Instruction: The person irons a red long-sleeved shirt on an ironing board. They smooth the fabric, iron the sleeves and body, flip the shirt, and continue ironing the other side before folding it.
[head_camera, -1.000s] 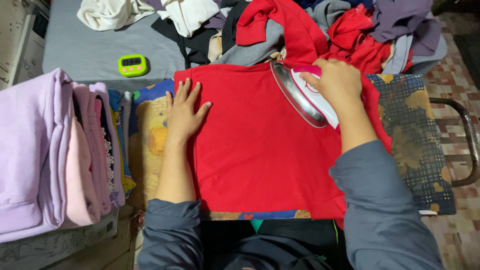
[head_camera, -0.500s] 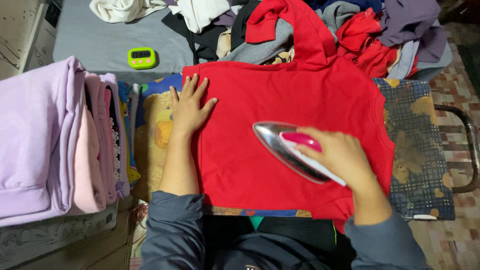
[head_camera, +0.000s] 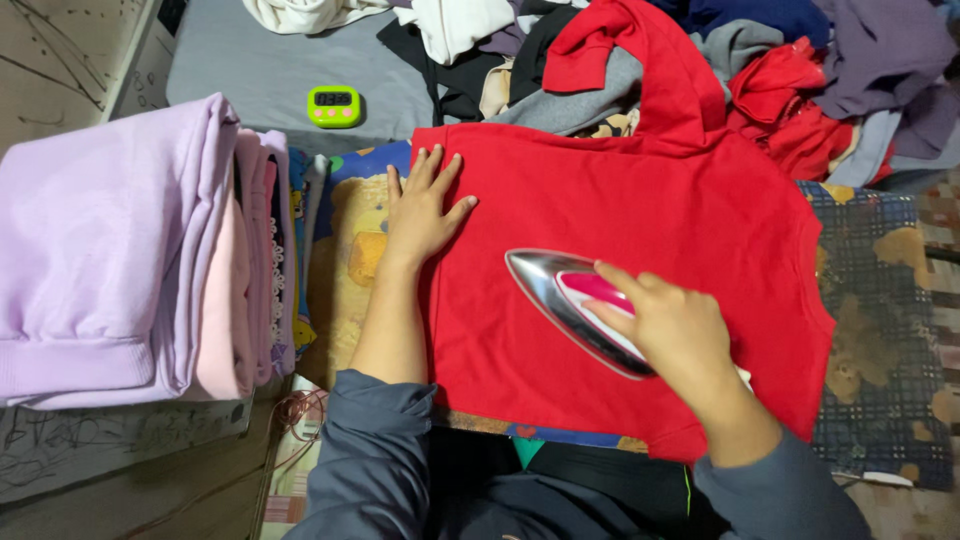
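A red garment (head_camera: 650, 210) lies spread flat on a patterned ironing surface (head_camera: 880, 310). My right hand (head_camera: 675, 335) grips a pink and white iron (head_camera: 570, 295), whose shiny soleplate rests on the middle of the garment with its tip pointing left. My left hand (head_camera: 425, 215) lies flat with fingers spread on the garment's left edge, holding the cloth down.
A stack of folded lilac and pink clothes (head_camera: 140, 250) sits at the left. A green digital timer (head_camera: 334, 106) lies on a grey surface behind. A heap of loose clothes (head_camera: 760, 60) fills the back right.
My right hand drew the iron from the garment's top right corner down to its middle. The left hand stayed pressed on the left edge. The view shifted so everything sits further right.
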